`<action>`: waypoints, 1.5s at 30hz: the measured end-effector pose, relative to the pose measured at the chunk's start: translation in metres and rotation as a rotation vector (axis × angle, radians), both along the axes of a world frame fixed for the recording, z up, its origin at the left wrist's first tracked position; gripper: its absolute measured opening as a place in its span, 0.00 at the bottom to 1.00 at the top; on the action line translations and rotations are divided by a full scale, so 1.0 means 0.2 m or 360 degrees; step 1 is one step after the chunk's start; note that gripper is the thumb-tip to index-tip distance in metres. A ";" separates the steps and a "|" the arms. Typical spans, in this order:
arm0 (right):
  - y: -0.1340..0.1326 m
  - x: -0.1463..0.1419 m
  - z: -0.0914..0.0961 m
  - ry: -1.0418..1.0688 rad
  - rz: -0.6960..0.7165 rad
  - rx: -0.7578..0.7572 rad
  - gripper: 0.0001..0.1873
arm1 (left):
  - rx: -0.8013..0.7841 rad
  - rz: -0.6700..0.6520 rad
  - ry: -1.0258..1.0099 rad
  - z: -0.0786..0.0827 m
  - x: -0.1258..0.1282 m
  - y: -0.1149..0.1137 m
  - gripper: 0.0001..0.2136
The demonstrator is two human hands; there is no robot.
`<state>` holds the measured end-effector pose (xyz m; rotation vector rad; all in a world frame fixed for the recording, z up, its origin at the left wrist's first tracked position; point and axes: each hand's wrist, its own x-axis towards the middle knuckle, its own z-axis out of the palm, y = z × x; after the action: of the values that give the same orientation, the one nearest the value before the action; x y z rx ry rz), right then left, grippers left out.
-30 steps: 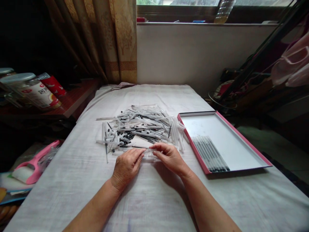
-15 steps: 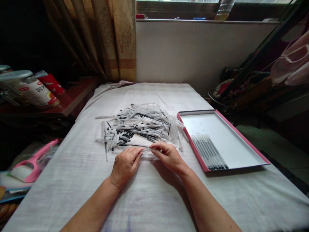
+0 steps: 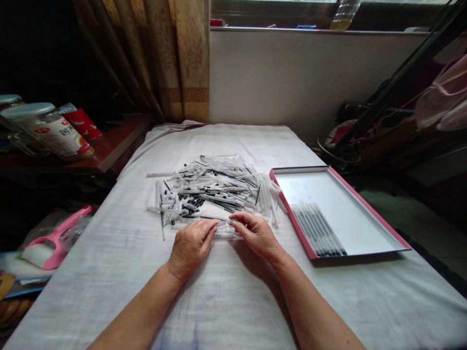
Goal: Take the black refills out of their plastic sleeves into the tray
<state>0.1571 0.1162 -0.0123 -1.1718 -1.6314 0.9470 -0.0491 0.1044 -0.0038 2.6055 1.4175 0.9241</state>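
My left hand (image 3: pixel 192 244) is closed in a pinch, thumb against fingers, on a small clear plastic pen part (image 3: pixel 223 224). From the other side my right hand (image 3: pixel 257 238) also pinches at this part; the fingers cover most of it. Just beyond both hands spreads a loose pile of pen parts (image 3: pixel 233 181): clear barrels, dark thin refills and small black pieces (image 3: pixel 190 204). More clear barrels lie on the cloth right under the fingers. To the right, a shallow pink-edged box lid (image 3: pixel 365 221) holds a row of pens (image 3: pixel 318 231) along its left side.
A white cloth (image 3: pixel 226 301) covers the table. On the left stand a glass jar (image 3: pixel 60 133) and a red container (image 3: pixel 83 124) on a wooden surface, with a pink-handled roller (image 3: pixel 58 240) lower down. A curtain (image 3: pixel 193 58) and wall are behind.
The hands stay almost in place with the fingers together. A dark refill tip seen near the fingers earlier shows less now. The whole view has shifted slightly.
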 end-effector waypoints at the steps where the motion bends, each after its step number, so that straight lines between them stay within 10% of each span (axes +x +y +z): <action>1: 0.00 0.00 0.00 -0.0022 -0.0047 0.0028 0.10 | 0.0034 0.0032 -0.0006 0.00 -0.01 0.00 0.12; 22: 0.06 -0.07 0.11 -0.1143 -0.0178 0.0356 0.11 | 0.0306 0.0633 -0.0245 0.05 -0.30 0.14 0.12; 34: 0.37 -0.42 0.21 -0.1786 0.0318 0.0305 0.13 | 0.0193 0.0477 -0.0175 0.00 -0.26 0.13 0.09; 45: 0.33 -0.38 0.21 -0.1553 0.0167 0.0284 0.12 | 0.0203 0.0380 -0.0128 0.00 -0.21 0.10 0.08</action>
<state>0.0811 0.1813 0.0298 -1.5424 -2.4849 0.2373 -0.0912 0.1244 -0.0030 2.4887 1.7297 1.1678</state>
